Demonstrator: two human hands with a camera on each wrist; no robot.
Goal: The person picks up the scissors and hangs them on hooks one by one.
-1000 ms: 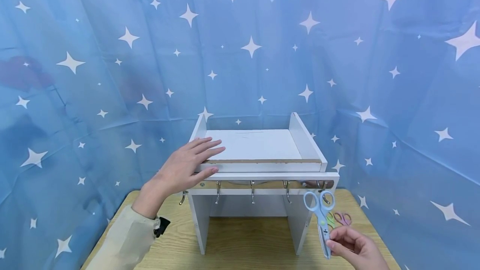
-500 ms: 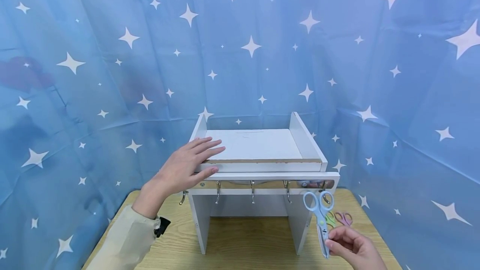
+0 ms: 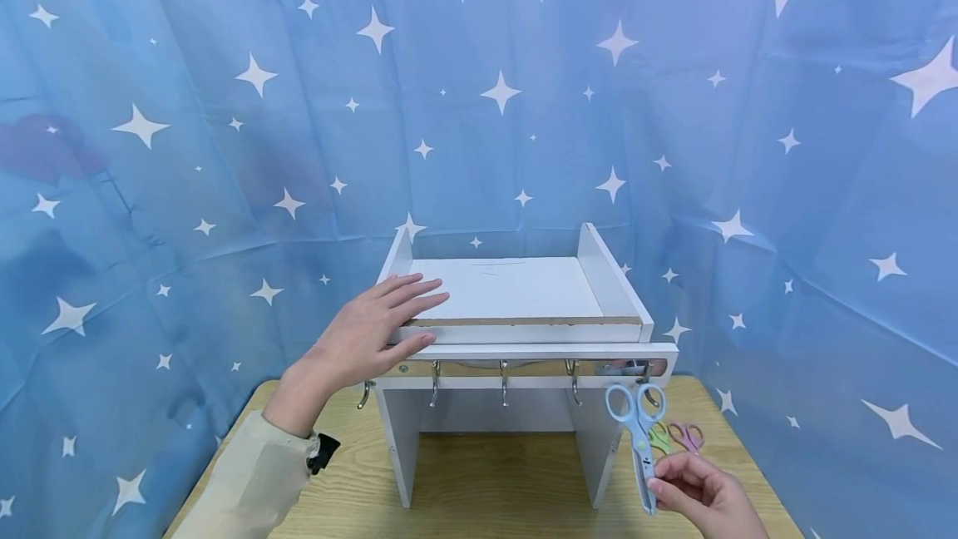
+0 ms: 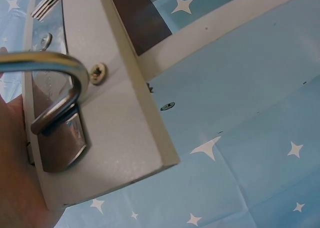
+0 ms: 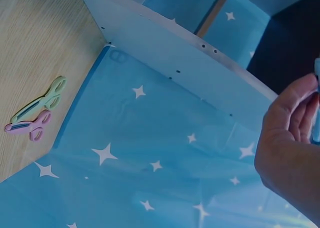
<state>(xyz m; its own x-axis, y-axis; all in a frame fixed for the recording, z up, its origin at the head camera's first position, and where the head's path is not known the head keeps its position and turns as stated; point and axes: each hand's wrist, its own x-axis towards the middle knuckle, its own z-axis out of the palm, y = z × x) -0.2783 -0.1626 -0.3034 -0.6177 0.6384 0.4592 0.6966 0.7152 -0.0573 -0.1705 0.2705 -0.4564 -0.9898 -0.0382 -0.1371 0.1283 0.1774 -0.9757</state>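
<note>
In the head view, the left hand [image 3: 367, 329] hides part of the white board rack [image 3: 524, 332], pale-blue-handled scissors [image 3: 640, 436] partly cover light-green scissors [image 3: 660, 442], and the bottom edge crops the right hand [image 3: 703, 491]. The left wrist view cuts off a curved silvery metal hook [image 4: 55, 61].

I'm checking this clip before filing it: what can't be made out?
Head view: whether the blue scissors hang on the rightmost hook; they overlap it.
Right wrist view: most of the blue scissors; cut off by the right edge.
Left wrist view: most of the left hand; behind the shelf or cut off left.
</note>
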